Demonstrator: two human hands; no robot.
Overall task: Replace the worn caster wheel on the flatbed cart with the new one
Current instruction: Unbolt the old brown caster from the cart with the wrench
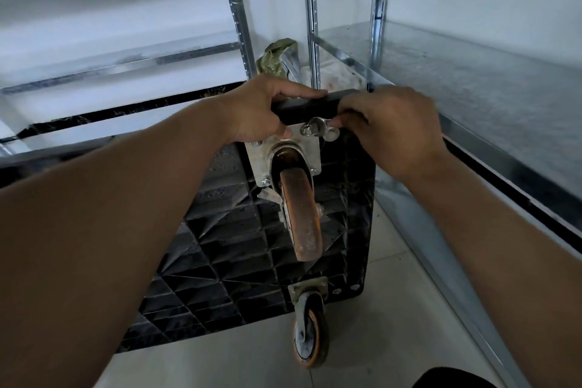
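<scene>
Cart: the flatbed cart (239,249) stands tipped up on its edge on the tiled floor (378,340), with its black ribbed underside facing me.
Wheel being replaced: the caster wheel (300,214) sits near the cart's far top edge. Its orange tread is dirty and brown, so I judge it to be the worn one. Its metal plate (296,135) lies flat against the cart.
Left hand: my left hand (261,113) grips the cart's top edge, fingers curled over it, just left of the plate.
Right hand: my right hand (393,129) pinches a small wrench (318,126), whose head is on the bolt (306,130) at the plate's far right corner.
Other bolts: three more bolts (265,180) show in the plate's other corners.
Second wheel: another caster (310,337) is at the cart's near bottom corner, resting on the floor.
New wheel: not in view.
Surroundings: metal shelving (472,72) stands to the right and far left, and a green bundle (277,53) lies behind the cart.
Progress: early, in my judgement. The old wheel is still mounted, and I cannot tell whether any bolt is loose. What remains is freeing the bolts, lifting the wheel off, and fitting and tightening the new one.
</scene>
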